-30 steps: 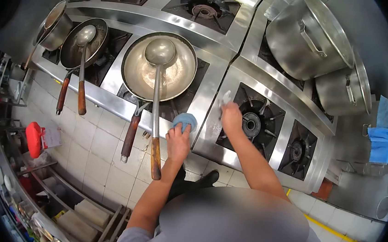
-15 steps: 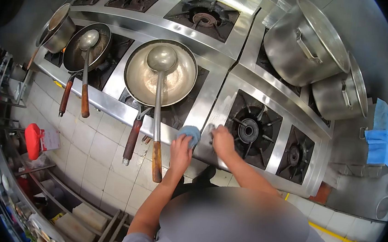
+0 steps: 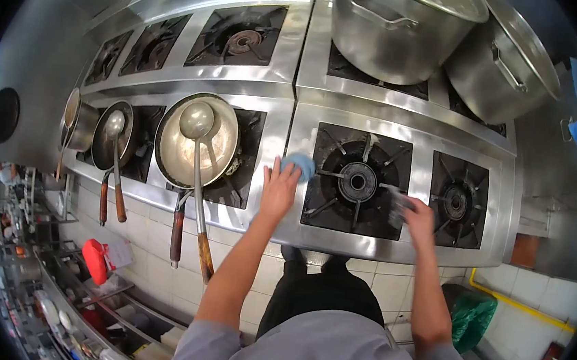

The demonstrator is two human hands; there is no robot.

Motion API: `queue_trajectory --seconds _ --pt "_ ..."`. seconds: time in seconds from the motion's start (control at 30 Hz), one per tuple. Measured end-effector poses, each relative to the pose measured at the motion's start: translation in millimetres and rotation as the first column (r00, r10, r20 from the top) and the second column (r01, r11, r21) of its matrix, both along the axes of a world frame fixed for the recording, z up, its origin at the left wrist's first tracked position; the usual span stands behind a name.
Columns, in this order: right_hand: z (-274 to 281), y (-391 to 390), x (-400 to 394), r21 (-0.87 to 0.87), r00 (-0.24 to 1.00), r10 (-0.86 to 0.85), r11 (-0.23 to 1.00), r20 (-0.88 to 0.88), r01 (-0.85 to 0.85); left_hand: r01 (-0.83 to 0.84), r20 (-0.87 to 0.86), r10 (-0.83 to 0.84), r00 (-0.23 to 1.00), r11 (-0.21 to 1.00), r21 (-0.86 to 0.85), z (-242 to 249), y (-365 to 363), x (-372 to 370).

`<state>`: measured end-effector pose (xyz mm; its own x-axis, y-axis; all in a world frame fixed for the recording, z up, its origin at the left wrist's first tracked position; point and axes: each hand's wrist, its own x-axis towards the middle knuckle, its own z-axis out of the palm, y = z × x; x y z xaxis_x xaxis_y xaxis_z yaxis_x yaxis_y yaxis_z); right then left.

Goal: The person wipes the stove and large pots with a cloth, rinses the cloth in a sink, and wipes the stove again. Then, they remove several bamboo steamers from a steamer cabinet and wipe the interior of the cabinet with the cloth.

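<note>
My left hand [image 3: 278, 191] is on the steel stovetop, its fingers on a bunched blue cloth [image 3: 298, 166] at the left edge of a burner. To the right, my right hand [image 3: 420, 221] is closed around a grey, blurred thing that looks like a scouring pad [image 3: 398, 209]. That hand is at the right side of the black burner grate [image 3: 358, 180], near the strip of steel before the smaller right burner [image 3: 456, 200]. Motion blur hides the pad's exact shape.
Left of my hands, a wok [image 3: 216, 160] holds a long-handled ladle [image 3: 197, 120]; a smaller pan [image 3: 103, 149] with another ladle and a saucepan [image 3: 86, 128] stand beyond. Large stockpots [image 3: 400, 42] occupy the back right. Shelving [image 3: 79, 299] stands at lower left.
My right hand has moved rightward with the grey pad, from the burner's left side to its right. The left hand and cloth have shifted slightly toward the burner. The view has turned.
</note>
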<state>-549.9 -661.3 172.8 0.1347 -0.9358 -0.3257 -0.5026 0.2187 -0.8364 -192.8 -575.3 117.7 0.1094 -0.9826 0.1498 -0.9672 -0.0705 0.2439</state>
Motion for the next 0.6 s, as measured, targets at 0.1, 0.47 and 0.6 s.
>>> queue_trajectory --seconds 0.1,0.47,0.6 --pt "2 31 -118 -0.053 0.973 -0.21 0.975 0.092 0.216 0.042 0.174 -0.028 0.984 0.996 -0.076 -11 -92 16" --pt "-150 266 -427 -0.022 0.789 -0.318 0.932 -0.526 0.361 -0.146 0.016 0.148 0.989 0.984 -0.103 -16 -32 -10" --pt "-235 322 -478 0.242 0.78 -0.418 0.787 -0.466 0.567 -0.14 -0.263 0.122 0.957 0.989 -0.051 -8 83 -35"
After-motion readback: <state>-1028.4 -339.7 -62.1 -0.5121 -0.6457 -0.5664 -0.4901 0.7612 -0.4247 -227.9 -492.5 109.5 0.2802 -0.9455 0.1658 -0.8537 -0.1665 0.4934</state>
